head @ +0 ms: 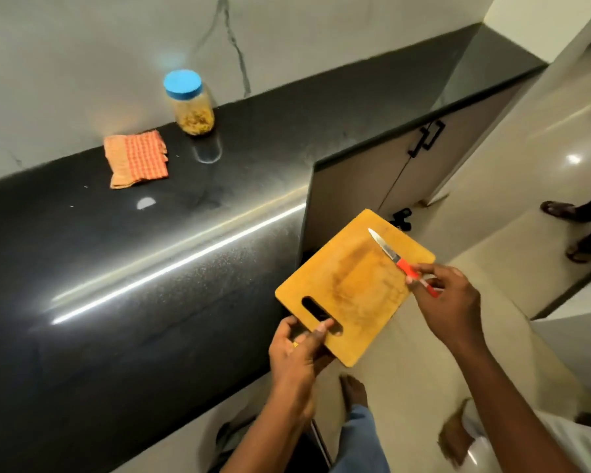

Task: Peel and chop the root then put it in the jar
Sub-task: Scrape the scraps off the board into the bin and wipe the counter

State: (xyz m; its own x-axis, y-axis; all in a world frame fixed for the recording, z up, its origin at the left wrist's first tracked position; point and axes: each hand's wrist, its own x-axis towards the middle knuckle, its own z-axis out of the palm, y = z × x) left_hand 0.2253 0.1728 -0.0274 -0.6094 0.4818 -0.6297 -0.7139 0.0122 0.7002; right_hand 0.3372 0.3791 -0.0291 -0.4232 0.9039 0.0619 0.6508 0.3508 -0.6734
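Observation:
My left hand (299,349) grips a yellow-orange cutting board (352,288) by its handle slot, holding it in the air beside the counter's corner. A small knife (394,256) with a red handle lies on the board, blade pointing away from me. My right hand (447,295) pinches the knife's handle at the board's right edge. A clear jar (190,104) with a blue lid and yellowish chopped contents stands far back on the black counter (133,268), near the wall. No root is in view.
An orange checked cloth (137,158) lies folded on the counter left of the jar. Cabinet doors with black handles (427,138) sit under the counter's far arm. Another person's sandalled feet (567,227) stand on the tiled floor at right.

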